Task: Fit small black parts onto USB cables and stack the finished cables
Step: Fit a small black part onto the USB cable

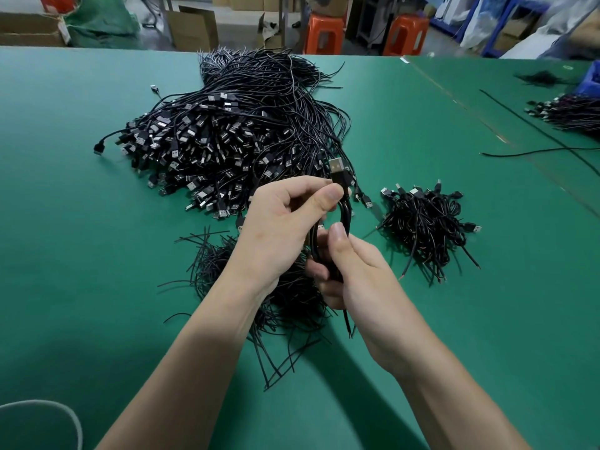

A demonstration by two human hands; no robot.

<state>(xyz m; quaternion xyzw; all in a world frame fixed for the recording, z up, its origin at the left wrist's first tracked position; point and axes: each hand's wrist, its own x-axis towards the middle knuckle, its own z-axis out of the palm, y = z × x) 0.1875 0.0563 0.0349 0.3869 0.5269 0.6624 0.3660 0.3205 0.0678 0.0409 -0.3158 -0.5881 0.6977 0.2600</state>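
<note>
view: head cam, looking down over the worktop (81,254), green mat
left hand (279,222): centre frame, raised off the mat; fingers (332,193) curled, thumb and forefinger pinching the USB cable (344,216) just below its plug
plug (337,168): metal end points up and away, above the left thumb
right hand (354,274): just near-right of the left hand, touching it; fingers (337,233) wrapped round the looped run of the same cable, thumb pressed on the loop
cable tail: one end sticks out below the right hand toward the near side
big cable pile (227,141): far-left of the hands, plugs mostly facing near-left, wires trailing to the far side
small cable pile (425,222): right of the hands, apart from the big pile, tangled bundles
short black strands (220,264): loose heap on the mat directly under and left of the hands
far-right pile (571,115): more cables beside a blue bin (591,79), well apart
loose wire (535,152): lying on the mat at right
white cord (48,414): near-left corner
background: two orange stools (324,30), cardboard boxes (194,27) beyond the far edge
</note>
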